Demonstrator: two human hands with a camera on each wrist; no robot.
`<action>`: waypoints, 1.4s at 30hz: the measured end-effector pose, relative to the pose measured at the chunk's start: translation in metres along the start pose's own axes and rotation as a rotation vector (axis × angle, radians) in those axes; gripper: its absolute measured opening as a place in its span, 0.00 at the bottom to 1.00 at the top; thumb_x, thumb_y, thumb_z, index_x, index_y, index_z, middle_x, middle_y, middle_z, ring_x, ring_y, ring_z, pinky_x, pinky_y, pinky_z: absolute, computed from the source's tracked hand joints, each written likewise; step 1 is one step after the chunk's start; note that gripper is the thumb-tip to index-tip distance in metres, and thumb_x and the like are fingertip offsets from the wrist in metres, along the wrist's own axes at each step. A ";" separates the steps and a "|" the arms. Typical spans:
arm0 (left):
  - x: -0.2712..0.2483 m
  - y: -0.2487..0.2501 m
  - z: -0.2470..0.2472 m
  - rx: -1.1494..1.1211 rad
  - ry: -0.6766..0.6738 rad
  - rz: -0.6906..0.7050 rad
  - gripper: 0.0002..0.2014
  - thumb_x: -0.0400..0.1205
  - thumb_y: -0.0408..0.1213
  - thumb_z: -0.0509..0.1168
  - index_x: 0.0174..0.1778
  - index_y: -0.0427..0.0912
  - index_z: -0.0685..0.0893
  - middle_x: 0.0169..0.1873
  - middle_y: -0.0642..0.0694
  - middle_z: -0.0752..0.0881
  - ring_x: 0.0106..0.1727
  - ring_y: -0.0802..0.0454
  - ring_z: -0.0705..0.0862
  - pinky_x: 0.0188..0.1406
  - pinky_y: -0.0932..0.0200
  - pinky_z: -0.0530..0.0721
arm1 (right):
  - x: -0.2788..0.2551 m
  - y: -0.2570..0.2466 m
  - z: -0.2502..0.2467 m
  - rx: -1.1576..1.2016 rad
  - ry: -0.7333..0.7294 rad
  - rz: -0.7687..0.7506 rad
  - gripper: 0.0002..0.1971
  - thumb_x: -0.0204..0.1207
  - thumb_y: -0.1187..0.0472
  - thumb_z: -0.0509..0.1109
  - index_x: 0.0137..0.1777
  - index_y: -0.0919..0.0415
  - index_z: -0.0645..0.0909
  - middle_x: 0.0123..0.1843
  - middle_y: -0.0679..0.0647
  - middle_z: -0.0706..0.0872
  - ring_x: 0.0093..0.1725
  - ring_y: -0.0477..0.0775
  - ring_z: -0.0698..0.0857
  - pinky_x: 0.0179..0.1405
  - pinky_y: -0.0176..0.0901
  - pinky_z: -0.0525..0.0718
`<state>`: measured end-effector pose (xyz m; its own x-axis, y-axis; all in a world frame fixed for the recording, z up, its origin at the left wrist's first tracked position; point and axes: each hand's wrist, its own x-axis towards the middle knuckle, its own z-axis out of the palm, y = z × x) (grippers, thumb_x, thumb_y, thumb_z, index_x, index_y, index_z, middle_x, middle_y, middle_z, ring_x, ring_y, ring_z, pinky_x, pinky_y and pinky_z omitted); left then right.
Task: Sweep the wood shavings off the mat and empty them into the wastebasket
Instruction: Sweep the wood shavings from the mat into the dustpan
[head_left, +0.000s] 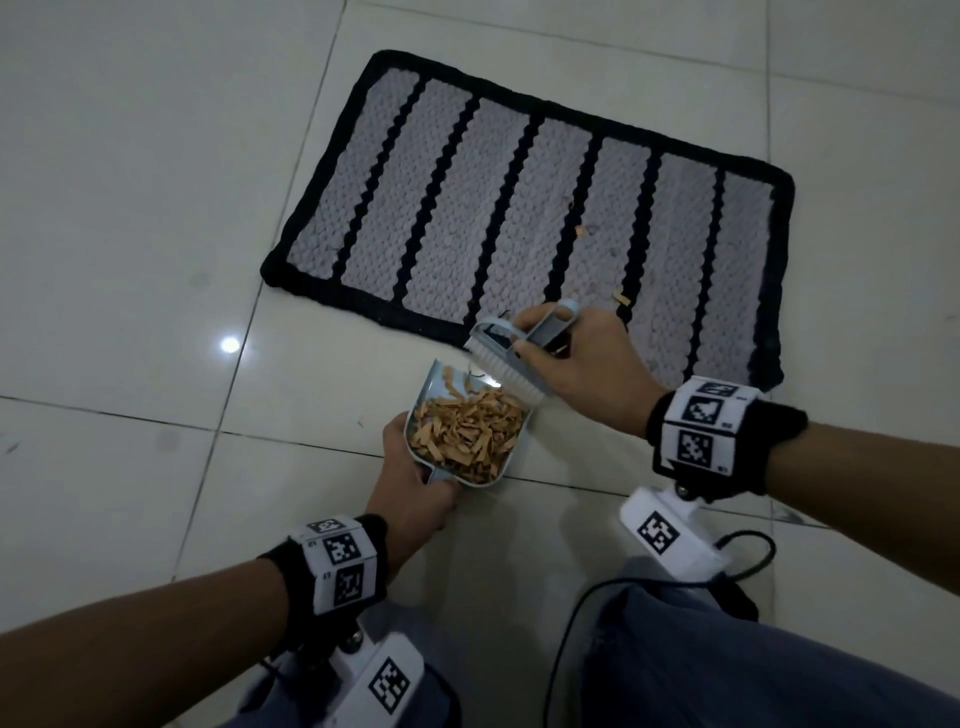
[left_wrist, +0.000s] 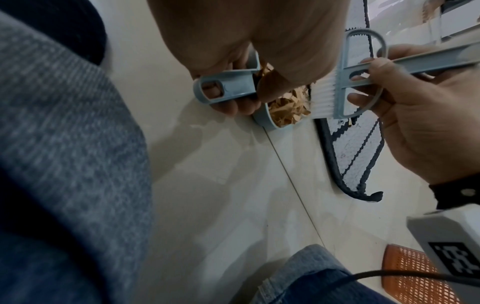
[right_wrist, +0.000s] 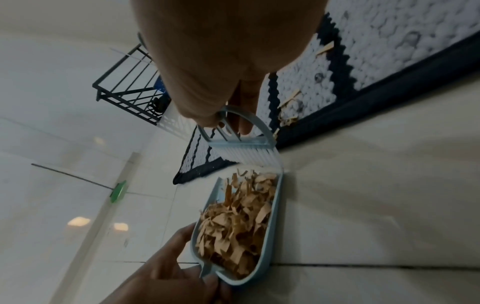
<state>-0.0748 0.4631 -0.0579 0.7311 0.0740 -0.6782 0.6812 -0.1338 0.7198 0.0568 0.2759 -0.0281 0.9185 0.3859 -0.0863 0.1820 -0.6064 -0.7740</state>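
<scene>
A grey mat with black stripes and border lies on the tiled floor. My left hand grips the handle of a light-blue dustpan just in front of the mat's near edge. The pan is heaped with tan wood shavings. My right hand holds a small light-blue brush with white bristles, tilted over the pan's front lip. A few stray shavings lie on the mat near its front edge.
An orange mesh wastebasket stands on the floor to my right, seen only in the left wrist view. A black wire rack stands beyond the mat's far end. My knees in jeans and a black cable are close below the hands.
</scene>
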 end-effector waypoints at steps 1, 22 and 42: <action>0.000 -0.001 0.000 0.002 -0.001 -0.004 0.35 0.78 0.26 0.70 0.71 0.57 0.57 0.48 0.39 0.83 0.35 0.50 0.82 0.22 0.62 0.81 | 0.002 0.002 0.001 -0.011 -0.012 0.007 0.04 0.79 0.61 0.70 0.50 0.56 0.86 0.40 0.60 0.89 0.40 0.59 0.87 0.41 0.58 0.86; -0.001 -0.020 -0.019 -0.006 0.112 -0.032 0.42 0.59 0.52 0.73 0.70 0.60 0.62 0.47 0.49 0.84 0.41 0.48 0.81 0.35 0.56 0.78 | 0.010 -0.008 0.026 -0.080 -0.084 -0.113 0.08 0.79 0.60 0.70 0.54 0.60 0.86 0.32 0.60 0.87 0.30 0.57 0.83 0.31 0.53 0.83; 0.011 -0.012 -0.004 0.023 0.043 0.000 0.39 0.64 0.49 0.75 0.69 0.62 0.62 0.48 0.50 0.84 0.43 0.48 0.82 0.36 0.56 0.78 | 0.001 0.016 -0.011 -0.189 0.053 -0.171 0.06 0.75 0.66 0.71 0.50 0.63 0.86 0.32 0.57 0.87 0.28 0.53 0.82 0.27 0.42 0.78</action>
<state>-0.0748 0.4696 -0.0737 0.7327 0.1167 -0.6705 0.6803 -0.1566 0.7160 0.0640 0.2594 -0.0336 0.8848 0.4603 0.0725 0.3943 -0.6567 -0.6429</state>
